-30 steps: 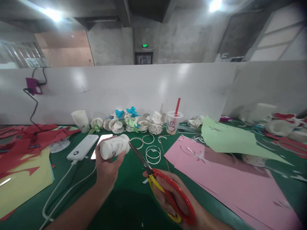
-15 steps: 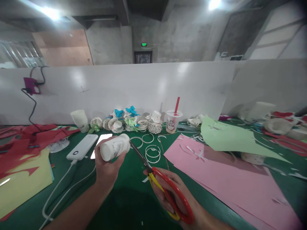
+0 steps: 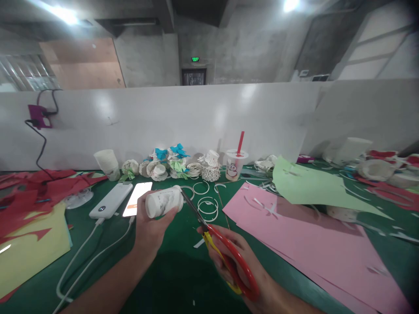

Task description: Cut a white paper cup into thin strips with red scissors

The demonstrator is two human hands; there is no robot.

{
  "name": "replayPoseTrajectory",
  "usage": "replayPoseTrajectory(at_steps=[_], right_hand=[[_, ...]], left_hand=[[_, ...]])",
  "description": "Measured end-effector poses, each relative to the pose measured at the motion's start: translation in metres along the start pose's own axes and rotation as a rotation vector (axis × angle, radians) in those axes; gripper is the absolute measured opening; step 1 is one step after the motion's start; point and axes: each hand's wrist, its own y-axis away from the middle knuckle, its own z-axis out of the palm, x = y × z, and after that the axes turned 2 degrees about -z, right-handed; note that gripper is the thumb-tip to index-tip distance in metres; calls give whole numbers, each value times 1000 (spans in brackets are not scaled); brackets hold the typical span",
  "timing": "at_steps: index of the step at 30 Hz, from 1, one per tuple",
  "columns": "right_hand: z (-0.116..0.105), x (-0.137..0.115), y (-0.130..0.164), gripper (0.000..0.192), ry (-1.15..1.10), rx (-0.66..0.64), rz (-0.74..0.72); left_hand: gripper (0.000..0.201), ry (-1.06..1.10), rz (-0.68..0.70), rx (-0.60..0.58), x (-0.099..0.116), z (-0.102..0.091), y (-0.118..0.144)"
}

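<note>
Green tabletop (image 3: 186, 279), left hand (image 3: 151, 233) gripping a white paper cup (image 3: 163, 202), right hand (image 3: 246, 253) grasping red-and-yellow scissors (image 3: 226, 242)

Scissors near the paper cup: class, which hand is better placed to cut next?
Probably the right hand: it grips the scissors, blades toward the paper cup, which the left hand is busy holding.

Carrying no legible words or numbers anywhere.
Glowing green on the wall sign (image 3: 195, 59) above a door (image 3: 194, 77), in characters too small to read; showing a snowman-like figure on the drink cup (image 3: 233, 168); blurring into grey print on the held paper cup (image 3: 163, 201).
</note>
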Motion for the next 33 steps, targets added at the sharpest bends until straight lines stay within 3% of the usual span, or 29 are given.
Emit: replayPoseTrajectory(at_steps=[7, 10, 17, 24, 33], right_hand=[[3, -1, 1, 38, 78, 90, -3], [6, -3, 2, 40, 150, 120, -69], [5, -1, -2, 39, 320, 78, -220], [0, 6, 0, 38, 437, 44, -254], [-1, 3, 1, 36, 489, -10, -223]], left_hand=[[55, -5, -50, -67, 0, 1, -3], [57, 12, -100, -97, -3, 0, -3], [31, 183, -201, -90, -1, -2, -1], [36, 159, -220, -159, 4, -2, -3], [33, 189, -200, -152, -4, -2, -7]])
